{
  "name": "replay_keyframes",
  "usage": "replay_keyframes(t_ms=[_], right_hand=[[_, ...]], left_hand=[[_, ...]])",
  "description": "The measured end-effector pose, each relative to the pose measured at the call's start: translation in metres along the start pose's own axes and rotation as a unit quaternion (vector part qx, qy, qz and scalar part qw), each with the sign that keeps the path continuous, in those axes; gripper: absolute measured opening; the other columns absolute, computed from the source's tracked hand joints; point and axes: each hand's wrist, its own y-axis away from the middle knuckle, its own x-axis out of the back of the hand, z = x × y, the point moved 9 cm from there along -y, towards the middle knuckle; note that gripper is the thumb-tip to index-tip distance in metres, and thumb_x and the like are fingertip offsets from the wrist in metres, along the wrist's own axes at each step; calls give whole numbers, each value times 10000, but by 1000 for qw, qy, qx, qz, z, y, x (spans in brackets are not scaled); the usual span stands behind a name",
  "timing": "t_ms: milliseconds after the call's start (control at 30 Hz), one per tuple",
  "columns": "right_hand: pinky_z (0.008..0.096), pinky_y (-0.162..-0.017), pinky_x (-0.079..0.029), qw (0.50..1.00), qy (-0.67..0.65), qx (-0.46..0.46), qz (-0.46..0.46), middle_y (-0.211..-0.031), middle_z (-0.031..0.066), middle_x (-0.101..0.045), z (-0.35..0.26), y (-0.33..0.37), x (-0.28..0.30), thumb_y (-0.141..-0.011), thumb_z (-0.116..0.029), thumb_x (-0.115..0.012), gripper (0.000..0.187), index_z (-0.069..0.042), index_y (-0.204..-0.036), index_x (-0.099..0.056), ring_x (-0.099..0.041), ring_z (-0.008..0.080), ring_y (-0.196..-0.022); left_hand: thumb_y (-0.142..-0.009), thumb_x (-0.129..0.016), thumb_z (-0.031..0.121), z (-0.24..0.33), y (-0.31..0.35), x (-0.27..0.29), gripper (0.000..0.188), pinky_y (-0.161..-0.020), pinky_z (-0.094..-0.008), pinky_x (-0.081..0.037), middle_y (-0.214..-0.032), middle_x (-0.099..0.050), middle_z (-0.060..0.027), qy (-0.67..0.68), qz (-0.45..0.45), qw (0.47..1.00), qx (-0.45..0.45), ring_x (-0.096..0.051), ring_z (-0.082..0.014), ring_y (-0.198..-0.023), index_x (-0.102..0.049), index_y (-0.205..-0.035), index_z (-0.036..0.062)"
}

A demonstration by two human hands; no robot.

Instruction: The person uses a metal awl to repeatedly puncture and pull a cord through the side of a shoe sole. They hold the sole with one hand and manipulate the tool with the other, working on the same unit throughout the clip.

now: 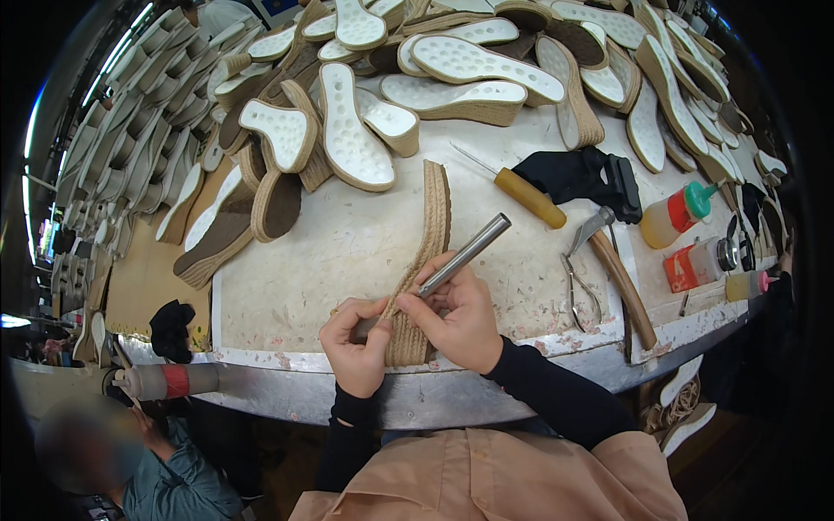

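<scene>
Hands at a footwear bench, seen from above. The braided wedge sole (436, 208) stands at the centre of the frame, its heel end toward the lower edge and its narrow end pointing up. The left hand (354, 343), just left of centre, grasps the sole's edge between thumb and fingers. The right hand (460, 317), just right of it, is closed around a metal rod (473, 247) slanting toward the upper right—its thumb lies against the sole's braided edge. Both forearms wear black sleeves (556, 391).

Right of centre, on the pale worktable (295, 286), lie an awl (532, 198) with a yellowish handle, a black cloth (556, 174), a hammer (621, 278) with a curved wooden handle and a pair of pincers (572, 291). Further right are a green-capped bottle (664, 220) and a smaller pink-capped bottle (740, 286). Loose wedge soles (486, 69)—white dimpled faces mostly upward—heap across the top; more stand in rows at upper left. A red-banded bottle (165, 380) lies at lower left, above another person's teal sleeve (178, 478).
</scene>
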Motion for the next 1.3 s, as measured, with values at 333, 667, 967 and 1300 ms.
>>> replay_keyframes(t_ms=[333,667,967,1300], right_hand=[[224,-507,-445,991,119,64,19,-709,60,-587,-20,-3,-8,-818,8,-634,259,15,-997,-447,-583,86,-596],[175,-556,-444,998,-59,-5,-7,-796,38,-587,-2,-4,-2,-840,21,-628,275,-26,-1029,-434,-566,40,-669],[171,-558,-441,1000,7,14,-6,-796,40,-597,-6,-2,-3,-835,21,-636,275,-36,-1016,-437,-567,41,-666],[172,-534,-429,1000,-22,-4,-1,-785,26,-578,-2,-2,-2,-832,34,-631,270,-35,-1008,-438,-551,31,-638]], left_hand=[[-680,-605,-59,0,-1,1,149,-677,-244,-422,-758,-601,-74,-28,0,1000,-8,-545,-129,-707,-654,-821,-65],[-743,-531,-74,-1,-3,-1,169,-680,-216,-405,-774,-588,-40,45,-21,999,12,-519,-92,-725,-658,-854,-78],[-747,-550,-63,-4,-3,-1,156,-681,-213,-411,-786,-589,-41,44,-21,999,12,-525,-91,-729,-656,-861,-73],[-734,-564,-98,-3,-1,-3,152,-644,-198,-420,-786,-581,-37,59,-11,998,29,-535,-77,-700,-651,-856,-72]])
